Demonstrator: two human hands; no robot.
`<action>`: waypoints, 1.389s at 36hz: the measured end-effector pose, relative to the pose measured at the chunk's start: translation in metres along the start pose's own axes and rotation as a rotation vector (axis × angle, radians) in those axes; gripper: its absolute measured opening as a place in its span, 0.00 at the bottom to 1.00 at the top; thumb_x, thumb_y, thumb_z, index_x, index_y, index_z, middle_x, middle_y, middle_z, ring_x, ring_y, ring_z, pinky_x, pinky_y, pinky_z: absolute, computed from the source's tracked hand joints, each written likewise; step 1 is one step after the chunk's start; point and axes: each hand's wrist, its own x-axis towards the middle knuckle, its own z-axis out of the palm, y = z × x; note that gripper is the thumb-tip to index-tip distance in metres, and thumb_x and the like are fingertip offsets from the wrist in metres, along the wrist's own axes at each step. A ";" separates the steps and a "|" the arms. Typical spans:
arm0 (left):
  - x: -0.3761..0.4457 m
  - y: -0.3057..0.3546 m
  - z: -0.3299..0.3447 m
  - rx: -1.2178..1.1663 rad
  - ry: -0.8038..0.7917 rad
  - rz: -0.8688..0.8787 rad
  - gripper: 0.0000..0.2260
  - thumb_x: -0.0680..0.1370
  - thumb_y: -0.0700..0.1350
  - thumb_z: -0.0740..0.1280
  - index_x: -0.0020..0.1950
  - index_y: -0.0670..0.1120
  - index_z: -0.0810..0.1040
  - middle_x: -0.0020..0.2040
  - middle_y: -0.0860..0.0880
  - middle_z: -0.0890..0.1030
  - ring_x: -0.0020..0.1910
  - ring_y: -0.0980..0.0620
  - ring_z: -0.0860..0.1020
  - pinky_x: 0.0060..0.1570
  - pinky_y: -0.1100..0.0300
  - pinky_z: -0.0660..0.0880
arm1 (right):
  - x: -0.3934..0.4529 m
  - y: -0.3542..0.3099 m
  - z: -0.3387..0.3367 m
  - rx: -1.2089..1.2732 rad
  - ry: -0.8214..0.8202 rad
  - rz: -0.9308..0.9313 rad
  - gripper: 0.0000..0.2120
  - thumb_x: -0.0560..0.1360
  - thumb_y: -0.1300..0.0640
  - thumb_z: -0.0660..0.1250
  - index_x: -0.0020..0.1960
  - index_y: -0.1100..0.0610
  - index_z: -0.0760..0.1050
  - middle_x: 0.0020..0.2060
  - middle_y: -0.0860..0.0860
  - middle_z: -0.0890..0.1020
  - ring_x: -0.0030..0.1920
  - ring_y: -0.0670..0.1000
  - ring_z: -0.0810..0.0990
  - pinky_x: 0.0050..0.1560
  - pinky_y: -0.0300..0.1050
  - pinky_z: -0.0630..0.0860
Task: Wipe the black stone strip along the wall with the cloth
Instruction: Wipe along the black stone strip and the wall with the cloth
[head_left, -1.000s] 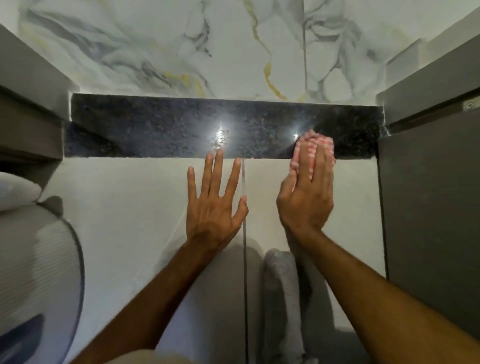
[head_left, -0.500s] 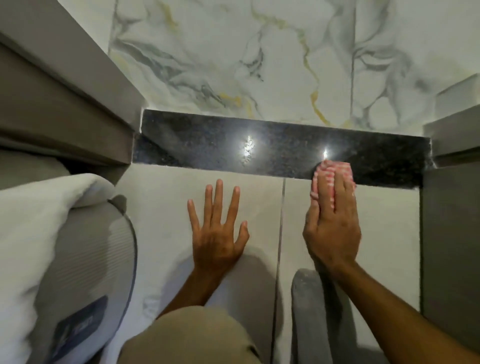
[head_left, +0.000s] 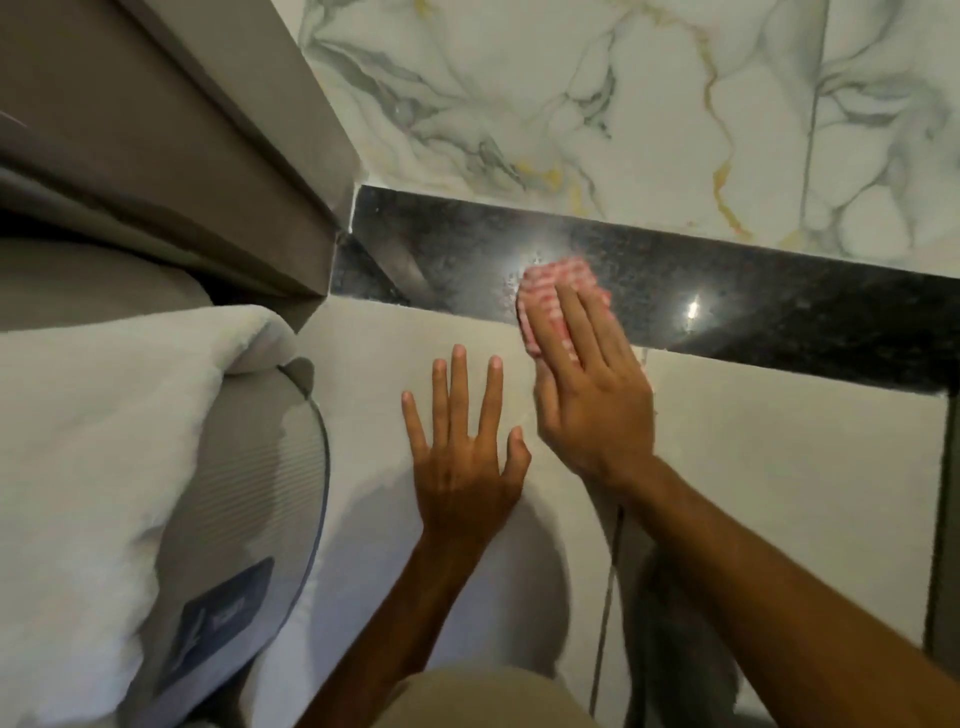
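Observation:
The black stone strip (head_left: 779, 306) runs along the foot of the marble wall, glossy with two light glints. A pink and white checked cloth (head_left: 553, 283) lies on the strip's left-middle part. My right hand (head_left: 592, 389) presses flat on the cloth, fingers together, so only the cloth's far and left edges show. My left hand (head_left: 462, 457) rests flat on the pale floor tile just below the strip, fingers spread, holding nothing.
A grey-brown cabinet (head_left: 156, 156) ends the strip on the left. A mattress corner with white bedding (head_left: 104, 467) fills the lower left. A dark panel edge (head_left: 940, 519) stands at the right. My knee (head_left: 493, 701) shows at the bottom.
My right hand has slid the cloth leftward along the strip, from its right part toward the left-middle. The view has turned left. My left hand stays flat on the tile.

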 end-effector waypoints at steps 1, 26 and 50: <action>-0.001 -0.005 -0.002 -0.002 0.003 -0.016 0.28 0.88 0.56 0.56 0.88 0.47 0.62 0.87 0.37 0.62 0.87 0.35 0.61 0.81 0.27 0.63 | -0.016 0.010 -0.004 -0.007 -0.001 0.032 0.31 0.88 0.47 0.54 0.89 0.50 0.55 0.90 0.53 0.55 0.91 0.55 0.50 0.89 0.60 0.60; -0.001 -0.066 -0.014 0.006 -0.035 -0.202 0.32 0.88 0.60 0.39 0.90 0.49 0.51 0.90 0.40 0.50 0.90 0.38 0.51 0.87 0.32 0.54 | 0.069 -0.083 0.000 0.063 0.051 0.309 0.31 0.90 0.43 0.50 0.90 0.54 0.51 0.90 0.56 0.53 0.90 0.59 0.51 0.91 0.57 0.49; 0.001 -0.066 -0.010 -0.037 0.057 -0.308 0.36 0.83 0.54 0.63 0.87 0.37 0.59 0.88 0.37 0.59 0.89 0.40 0.57 0.88 0.40 0.56 | 0.097 -0.107 0.009 -0.039 -0.397 -0.568 0.33 0.89 0.38 0.39 0.90 0.49 0.42 0.90 0.54 0.44 0.90 0.58 0.41 0.92 0.57 0.43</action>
